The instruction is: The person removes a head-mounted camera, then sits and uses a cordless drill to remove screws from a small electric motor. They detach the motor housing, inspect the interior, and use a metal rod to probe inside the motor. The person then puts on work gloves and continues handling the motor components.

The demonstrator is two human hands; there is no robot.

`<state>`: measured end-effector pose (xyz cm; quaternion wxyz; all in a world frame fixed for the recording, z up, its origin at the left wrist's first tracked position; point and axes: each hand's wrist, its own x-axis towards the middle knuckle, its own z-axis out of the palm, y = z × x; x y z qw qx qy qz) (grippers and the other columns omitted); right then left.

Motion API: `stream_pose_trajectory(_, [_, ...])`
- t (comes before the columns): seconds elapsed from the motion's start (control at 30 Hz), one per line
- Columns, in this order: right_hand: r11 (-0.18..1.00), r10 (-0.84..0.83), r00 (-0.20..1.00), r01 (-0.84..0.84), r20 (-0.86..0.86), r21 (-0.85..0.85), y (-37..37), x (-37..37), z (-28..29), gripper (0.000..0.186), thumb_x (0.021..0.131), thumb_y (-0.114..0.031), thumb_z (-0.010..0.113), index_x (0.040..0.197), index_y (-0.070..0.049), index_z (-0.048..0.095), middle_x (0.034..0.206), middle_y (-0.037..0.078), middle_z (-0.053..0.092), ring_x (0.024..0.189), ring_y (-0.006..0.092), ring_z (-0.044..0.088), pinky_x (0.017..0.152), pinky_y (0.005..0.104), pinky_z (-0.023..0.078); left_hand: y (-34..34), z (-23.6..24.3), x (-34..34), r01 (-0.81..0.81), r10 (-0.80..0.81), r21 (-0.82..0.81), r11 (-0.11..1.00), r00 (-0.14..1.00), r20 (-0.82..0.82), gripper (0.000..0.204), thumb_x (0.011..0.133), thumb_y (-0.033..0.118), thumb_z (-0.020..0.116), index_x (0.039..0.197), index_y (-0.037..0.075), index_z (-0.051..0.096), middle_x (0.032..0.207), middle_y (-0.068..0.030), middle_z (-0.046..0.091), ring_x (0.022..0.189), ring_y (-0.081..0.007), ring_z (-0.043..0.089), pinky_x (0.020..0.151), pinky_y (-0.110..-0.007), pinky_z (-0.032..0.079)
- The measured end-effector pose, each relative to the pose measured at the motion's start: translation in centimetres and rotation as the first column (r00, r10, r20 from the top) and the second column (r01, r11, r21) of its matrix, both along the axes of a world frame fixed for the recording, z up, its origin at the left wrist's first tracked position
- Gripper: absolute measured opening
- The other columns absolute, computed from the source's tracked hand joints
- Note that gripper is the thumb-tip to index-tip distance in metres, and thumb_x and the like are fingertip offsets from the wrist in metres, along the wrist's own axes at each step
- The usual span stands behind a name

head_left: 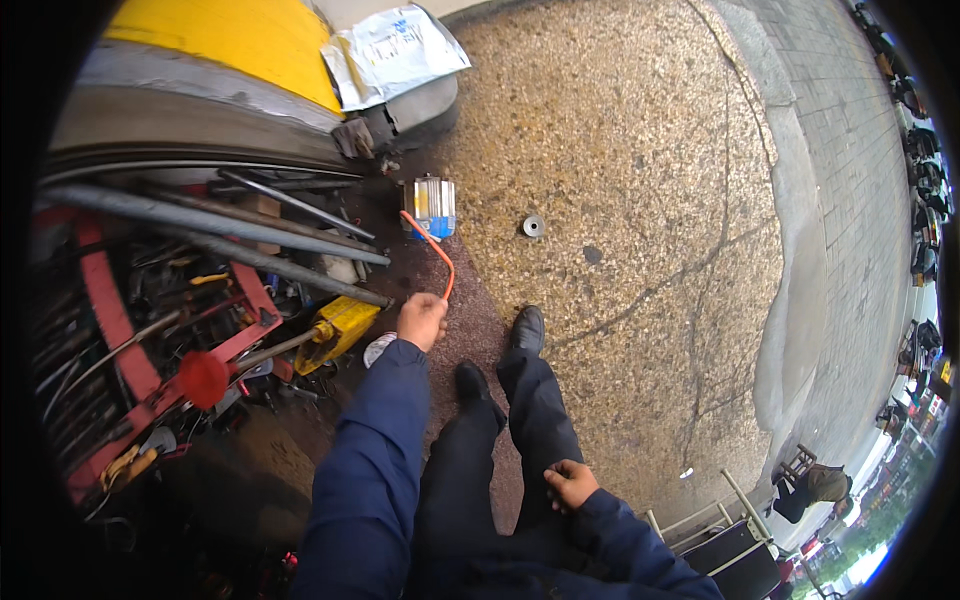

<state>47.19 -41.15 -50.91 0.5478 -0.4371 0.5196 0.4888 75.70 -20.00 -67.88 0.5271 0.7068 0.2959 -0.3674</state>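
Note:
My left hand (423,320) is closed on one end of a thin orange bent rod (447,262). I cannot tell whether it is stiff or a hose. From my fist it runs up and leftward, and its far end passes over the edge of a silvery box-shaped unit (434,200) with a blue lower part on the ground. Nearer to me, my right hand (572,485) is in front of my right thigh, fingers curled; what it holds, if anything, is hidden. To the right of the unit, a small round metal ring (533,226) lies on the pebbled ground.
Metal pipes (300,236), a red frame (120,330) with tools, and a yellow metal piece (340,330) crowd the left side. A white plastic bag (395,58) rests on a dark case beyond. At lower right are a metal-framed chair (735,550) and a seated person (815,490).

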Motion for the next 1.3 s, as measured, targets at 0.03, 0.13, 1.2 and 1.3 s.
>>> stream_pose_trajectory(0.03, [1.000, -0.009, 0.999, 0.010, -0.034, 0.019, -0.9, 0.7, -0.5, 0.024, 0.091, -0.024, 0.058, 0.100, -0.002, 0.059, 0.066, 0.007, 0.062, 0.045, 0.0136, 0.056, 0.038, 0.0269, 0.042, -0.6, -1.8, 0.9, 0.024, -0.025, 0.037, 0.999, 0.999, 0.035, 0.014, 0.084, 0.015, 0.064, 0.090, 0.003, 0.058, 0.072, -0.0028, 0.059, 0.059, -0.0111, 0.058, 0.047, -0.026, 0.048])
stream_pose_trajectory(0.13, [0.995, -0.046, 0.991, 0.057, -0.122, 0.088, -2.9, 1.8, -1.6, 0.023, 0.093, -0.025, 0.054, 0.099, -0.003, 0.058, 0.062, 0.006, 0.061, 0.042, 0.0120, 0.054, 0.035, 0.0247, 0.040, -1.7, -6.9, 3.4, 0.009, -0.011, 0.027, 1.000, 0.995, 0.103, 0.016, 0.084, 0.017, 0.063, 0.083, 0.004, 0.054, 0.072, -0.0037, 0.057, 0.059, -0.0129, 0.055, 0.048, -0.029, 0.046])
stream_pose_trajectory(1.2, [0.582, -0.729, 0.610, 0.791, 0.312, -0.186, 8.3, -22.3, 4.0, 0.025, 0.090, -0.020, 0.057, 0.105, 0.000, 0.059, 0.075, 0.007, 0.063, 0.056, 0.0121, 0.058, 0.047, 0.0284, 0.047, -1.9, 6.2, -7.7, 0.730, -0.717, 0.182, 0.658, 0.682, -0.143, 0.029, 0.091, 0.033, 0.053, 0.074, 0.010, 0.048, 0.052, 0.0027, 0.033, 0.035, -0.0103, 0.029, 0.031, -0.028, 0.025])
stream_pose_trajectory(1.3, [0.487, -0.804, 0.555, 0.820, 0.211, -0.301, 13.7, -31.6, 7.4, 0.025, 0.090, -0.022, 0.057, 0.105, -0.002, 0.062, 0.076, 0.007, 0.064, 0.056, 0.0133, 0.058, 0.048, 0.0287, 0.047, -3.4, 9.9, -15.1, 0.897, -0.896, 0.205, 0.393, 0.423, -0.135, 0.031, 0.092, 0.033, 0.052, 0.074, 0.008, 0.049, 0.053, 0.0011, 0.035, 0.037, -0.0113, 0.031, 0.034, -0.029, 0.025])
